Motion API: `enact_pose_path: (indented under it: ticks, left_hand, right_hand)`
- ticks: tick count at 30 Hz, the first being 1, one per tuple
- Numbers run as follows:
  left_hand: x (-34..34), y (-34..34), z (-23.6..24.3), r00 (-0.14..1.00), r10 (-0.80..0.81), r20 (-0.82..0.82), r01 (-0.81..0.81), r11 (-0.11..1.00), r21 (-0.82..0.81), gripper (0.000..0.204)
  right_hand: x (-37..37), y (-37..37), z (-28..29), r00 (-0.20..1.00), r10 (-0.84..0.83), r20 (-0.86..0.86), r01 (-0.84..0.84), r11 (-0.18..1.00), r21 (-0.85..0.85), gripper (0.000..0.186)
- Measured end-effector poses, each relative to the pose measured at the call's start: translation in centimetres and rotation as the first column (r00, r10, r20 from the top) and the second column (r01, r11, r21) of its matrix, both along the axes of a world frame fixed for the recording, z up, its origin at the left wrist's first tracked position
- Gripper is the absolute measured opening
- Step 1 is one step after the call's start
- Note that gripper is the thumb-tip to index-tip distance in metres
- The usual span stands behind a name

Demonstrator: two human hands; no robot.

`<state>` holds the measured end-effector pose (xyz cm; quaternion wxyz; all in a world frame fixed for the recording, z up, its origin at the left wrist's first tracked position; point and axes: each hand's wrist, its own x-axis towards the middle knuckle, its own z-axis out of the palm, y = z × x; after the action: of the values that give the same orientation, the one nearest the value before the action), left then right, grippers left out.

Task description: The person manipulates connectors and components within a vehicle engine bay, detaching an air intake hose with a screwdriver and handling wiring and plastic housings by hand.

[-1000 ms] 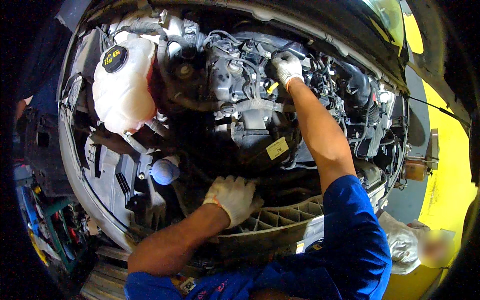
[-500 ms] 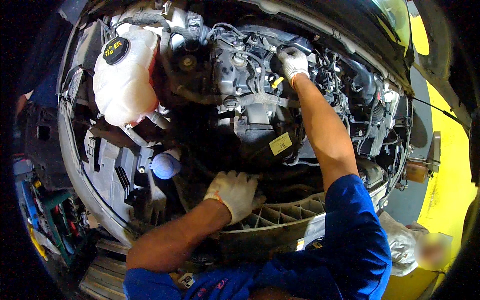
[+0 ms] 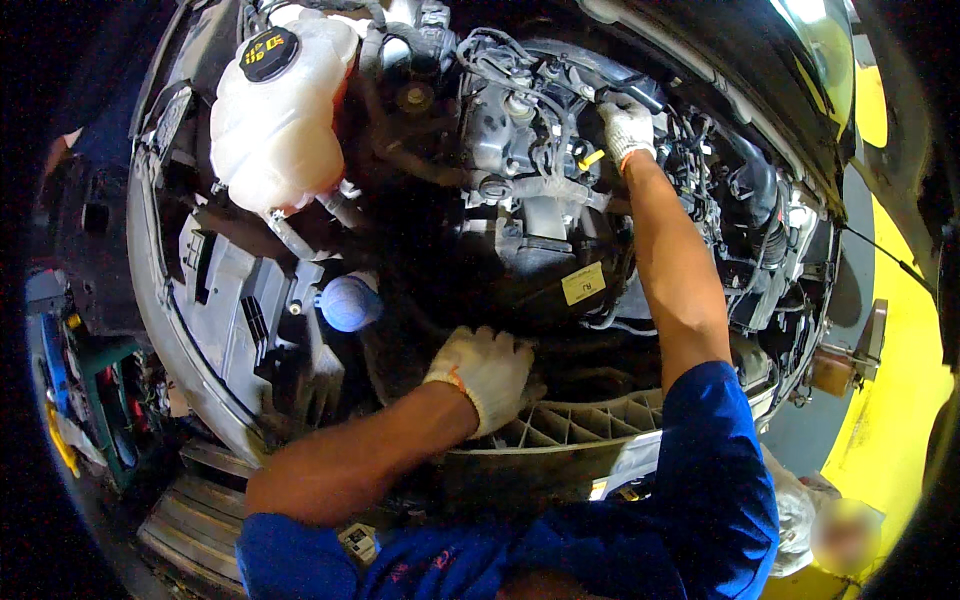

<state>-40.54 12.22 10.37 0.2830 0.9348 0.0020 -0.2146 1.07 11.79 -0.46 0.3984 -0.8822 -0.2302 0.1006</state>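
My right hand (image 3: 628,128), in a white knit glove, reaches deep into the engine bay at the rear of the engine (image 3: 510,130). Its fingers are bent in among hoses and fittings, and whatever they hold is hidden. Just left of it is the yellow dipstick handle (image 3: 592,158). Nearer to me, my left hand (image 3: 487,378), gloved the same way, is curled over the ribbed front crossmember (image 3: 590,422); its fingertips drop into shadow. A dark cover with a pale yellow label (image 3: 584,284) lies between the two hands.
At the left stand a white coolant tank (image 3: 275,130) with a black cap and a blue round cap (image 3: 350,302). The raised hood (image 3: 740,90) hangs over the back right. Outside the car, a tool cart (image 3: 110,410) is at the left, wooden slats (image 3: 200,510) below it.
The whole view has shifted, so the engine bay appears farther right. Both hands keep nearly the same places on the car, with no clear change in their grip.
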Motion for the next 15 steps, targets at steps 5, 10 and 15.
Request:
enact_pose_path:
  ticks: [5,10,15]
  left_hand:
    - [-0.4,-0.3,-0.7,0.998,0.047,0.042,-0.047,0.999,-0.006,0.055]
    - [-0.1,-0.2,-0.2,1.0,0.018,0.024,-0.018,1.0,0.007,0.055]
    - [-0.1,-0.2,-0.4,0.999,0.036,0.032,-0.035,0.999,-0.031,0.056]
  right_hand:
    - [-0.1,0.6,-0.4,0.986,-0.004,0.168,0.019,0.996,-0.092,0.037]
    - [-0.4,0.4,0.2,0.986,-0.012,0.165,0.032,0.992,-0.118,0.037]
    - [-0.7,0.7,0.3,0.982,0.043,0.183,-0.039,0.999,-0.029,0.036]
